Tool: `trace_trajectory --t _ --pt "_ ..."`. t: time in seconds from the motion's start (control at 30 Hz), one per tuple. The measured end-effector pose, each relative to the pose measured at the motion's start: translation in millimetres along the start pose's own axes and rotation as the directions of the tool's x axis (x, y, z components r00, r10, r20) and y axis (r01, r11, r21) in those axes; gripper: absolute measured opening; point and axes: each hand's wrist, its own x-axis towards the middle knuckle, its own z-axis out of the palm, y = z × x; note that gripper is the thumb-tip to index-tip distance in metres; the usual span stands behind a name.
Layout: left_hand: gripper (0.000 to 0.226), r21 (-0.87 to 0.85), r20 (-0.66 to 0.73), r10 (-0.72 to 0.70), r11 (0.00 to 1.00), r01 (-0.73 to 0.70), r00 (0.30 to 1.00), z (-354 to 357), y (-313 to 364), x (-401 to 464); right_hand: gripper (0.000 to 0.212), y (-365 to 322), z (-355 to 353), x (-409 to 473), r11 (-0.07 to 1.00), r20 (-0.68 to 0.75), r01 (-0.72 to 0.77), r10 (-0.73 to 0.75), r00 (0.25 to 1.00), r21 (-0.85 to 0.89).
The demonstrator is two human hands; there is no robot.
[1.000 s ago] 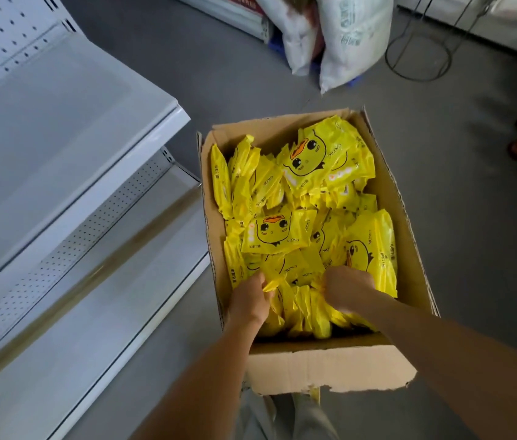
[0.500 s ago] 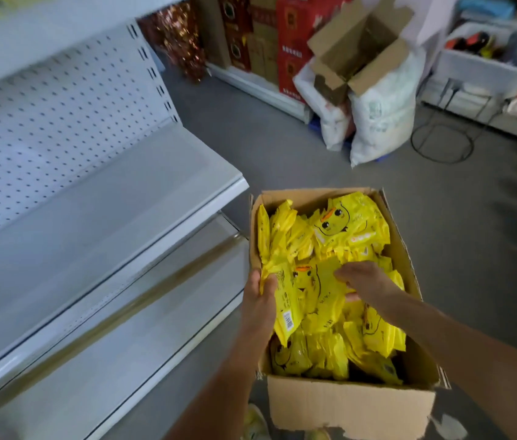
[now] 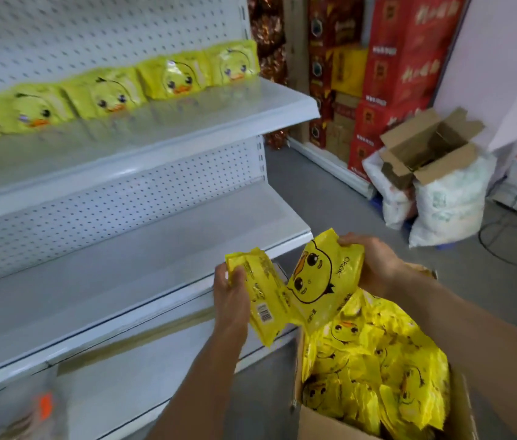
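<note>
Packs up above the box!
Left hand (image 3: 230, 292) grips a stack of yellow packs (image 3: 262, 300); right hand (image 3: 374, 265) pinches a duck-face pack (image 3: 320, 277), both just above the box (image 3: 323, 423).

top shelf (image 3: 250, 104): duck packets (image 3: 174, 79) in row | floor (image 3: 330, 198): cardboard box (image 3: 330, 427)

Blur smears the row of yellow duck-face packets (image 3: 111, 95) on the upper white metal shelf (image 3: 250, 122), and the left edge cuts off its end. The brown cardboard box (image 3: 323, 423) runs off the bottom edge. The left hand (image 3: 231, 296) hides its fingertips behind its yellow barcoded packets (image 3: 266, 300). The right hand (image 3: 374, 265) covers a corner of the yellow duck-printed packet (image 3: 317, 274).
</note>
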Motion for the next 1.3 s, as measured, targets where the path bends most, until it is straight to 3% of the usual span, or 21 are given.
trace_trajectory --t 0.07,0.13,0.27,0.37,0.5,0.6,0.67,0.73,0.83,0.9,0.97,1.1,1.2,1.3 --pt "0.038 0.057 0.016 0.142 0.988 -0.143 0.99 -30 13 4 0.025 -8 17 -3 0.998 0.165 -0.01 0.02 0.986 -0.064" --pt "0.047 0.155 0.045 0.232 0.959 -0.236 0.972 -58 27 10 0.038 -14 36 -3 0.985 0.312 0.015 0.041 0.949 -0.174" --pt "0.051 0.301 0.114 0.309 0.895 -0.329 0.944 -108 55 17 0.022 -22 86 -4 0.899 0.499 0.161 0.071 0.864 -0.406" --pt "0.045 0.327 0.144 0.296 0.886 -0.328 0.944 -142 78 10 0.012 -24 137 -9 0.798 0.588 0.274 0.121 0.8 -0.537" --pt "0.027 0.308 0.095 0.222 0.921 -0.241 0.97 -203 99 1 0.019 -24 211 -20 0.725 0.691 0.364 0.21 0.691 -0.585" --pt "0.033 0.287 0.222 0.202 0.922 -0.262 0.954 -253 113 -7 0.018 -18 270 -32 0.674 0.728 0.422 0.256 0.636 -0.606" --pt "0.014 0.291 0.321 0.217 0.904 -0.314 0.922 -279 118 -9 0.022 -11 309 -40 0.622 0.743 0.473 0.283 0.606 -0.623" --pt "0.013 0.247 0.344 0.216 0.918 -0.31 0.914 -305 121 -5 0.028 -2 342 -46 0.567 0.748 0.52 0.299 0.592 -0.638" --pt "0.018 0.236 0.224 0.252 0.923 -0.303 0.941 -345 121 11 0.022 15 385 -50 0.606 0.756 0.531 0.19 0.627 -0.592" --pt "0.033 0.188 0.032 0.261 0.946 -0.262 0.965 -372 119 25 0.03 29 411 -50 0.763 0.719 0.43 0.066 0.691 -0.483" --pt "0.038 0.052 -0.151 0.249 0.968 -0.244 0.957 -395 119 36 0.038 43 435 -53 0.835 0.711 0.368 0.038 0.702 -0.408" --pt "0.026 -0.166 -0.35 0.158 0.959 -0.228 0.923 -433 121 54 0.034 72 474 -58 0.658 0.745 0.52 0.096 0.66 -0.545" --pt "0.019 -0.269 -0.341 0.063 0.949 -0.161 0.938 -461 125 66 0.035 77 500 -58 0.635 0.751 0.542 0.094 0.654 -0.551" --pt "0.014 -0.276 -0.29 0.056 0.951 -0.139 0.956 -488 127 78 0.037 72 520 -53 0.64 0.768 0.551 0.096 0.634 -0.535"
